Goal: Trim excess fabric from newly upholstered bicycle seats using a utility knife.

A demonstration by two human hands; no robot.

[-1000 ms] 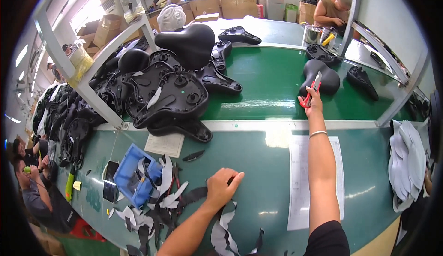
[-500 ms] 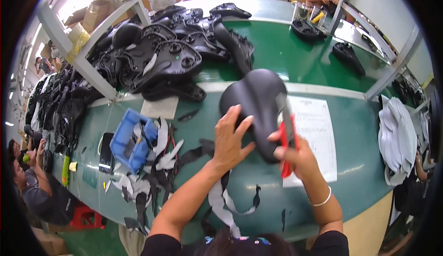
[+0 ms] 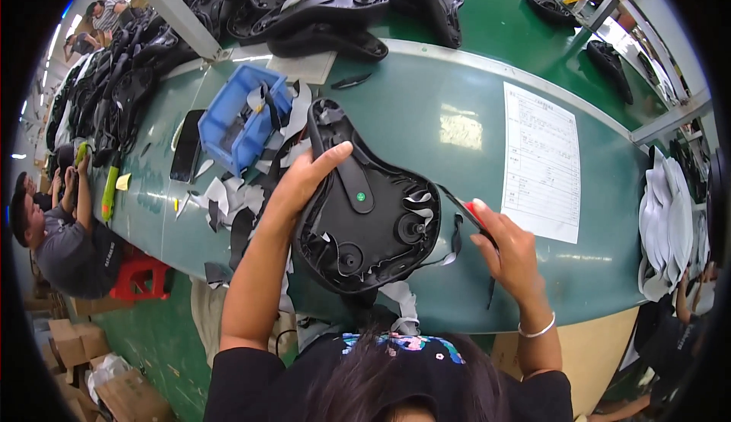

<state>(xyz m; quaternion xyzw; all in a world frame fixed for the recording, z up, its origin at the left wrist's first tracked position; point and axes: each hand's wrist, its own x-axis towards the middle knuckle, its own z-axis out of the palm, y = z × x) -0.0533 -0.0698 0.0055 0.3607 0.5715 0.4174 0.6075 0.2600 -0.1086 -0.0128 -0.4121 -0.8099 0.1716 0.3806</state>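
Observation:
A black bicycle saddle [image 3: 384, 228] is bottom side up in front of me, its narrow nose pointing away. Its hollow underside shows round sockets, a green dot and ragged cover edges. My left hand [image 3: 304, 178] grips the saddle's left rim near the nose, thumb over the edge. In my right hand [image 3: 510, 251] is a red-and-dark hand tool [image 3: 470, 215], its slim dark end reaching the saddle's right rim; the fingers hide its exact kind. Below the tool, a thin trimmed strip [image 3: 451, 251] hangs from that rim.
A blue bin [image 3: 237, 129] with scraps stands left, beside a black phone [image 3: 187, 146] and loose offcuts [image 3: 228, 197]. More saddles [image 3: 320, 3] are piled behind. A printed sheet [image 3: 541, 163] lies right, near stacked pale covers [image 3: 664, 224]. Another person [image 3: 72, 232] sits far left.
The saddle has been flipped from top side up to underside up and drawn nearer me. My left hand now grips its rim; my right hand has brought the tool to its right edge.

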